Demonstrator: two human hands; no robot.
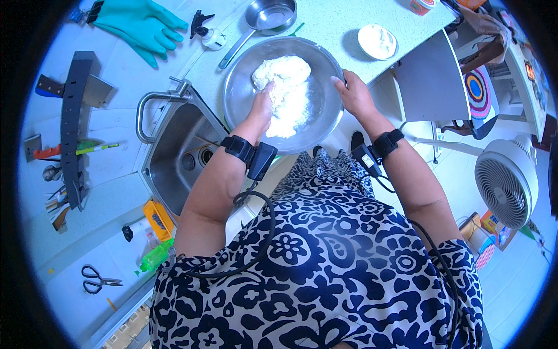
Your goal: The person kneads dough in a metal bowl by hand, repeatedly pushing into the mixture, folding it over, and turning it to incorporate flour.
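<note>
A wide stainless steel mixing bowl (324, 104) rests at the counter's edge in front of me. Inside it, a lump of pale dough (287, 70) lies toward the far side, with loose white flour (287, 118) nearer me. My left hand (263, 107) reaches into the bowl at the dough's near left edge, its thumb against the dough. Bright glare and the dough hide most of its fingers. On the right, my right hand (356, 94) grips the bowl's rim, thumb on the inner side.
Left of the bowl is a steel sink (174, 148) with a faucet (144, 115). Beyond stand a saucepan (268, 17), a spray bottle (211, 37) and a small bowl of white stuff (377, 41). A cleaver (96, 91) hangs on the wall rack; a fan (505, 183) stands right.
</note>
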